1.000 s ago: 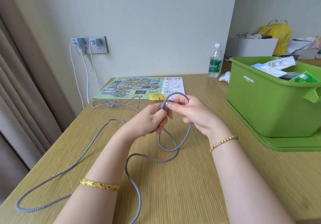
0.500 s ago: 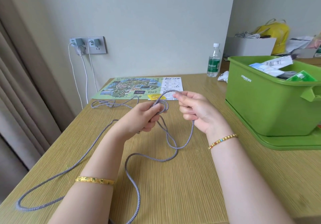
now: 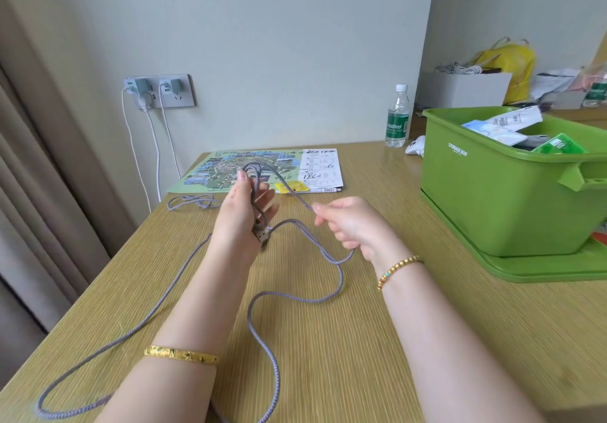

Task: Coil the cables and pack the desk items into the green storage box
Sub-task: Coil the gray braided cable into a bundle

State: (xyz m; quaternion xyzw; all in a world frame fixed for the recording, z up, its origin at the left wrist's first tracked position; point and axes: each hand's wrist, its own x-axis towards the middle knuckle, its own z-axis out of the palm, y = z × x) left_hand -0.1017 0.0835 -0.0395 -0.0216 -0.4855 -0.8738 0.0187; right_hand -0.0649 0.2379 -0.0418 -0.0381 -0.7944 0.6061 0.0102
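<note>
Grey braided cable [image 3: 295, 298] mid-coiling: left hand [image 3: 243, 216] grips the first loops upright above the desk [image 3: 361, 340]; right hand [image 3: 351, 225] pinches the running strand. Next wrap probably requires drawing in slack trailing across the desk; green storage box [image 3: 492, 199] waits alongside.

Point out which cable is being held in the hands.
The grey braided cable, looped over the left hand and pinched by the right hand. The white cables hang from the wall socket untouched.
</note>
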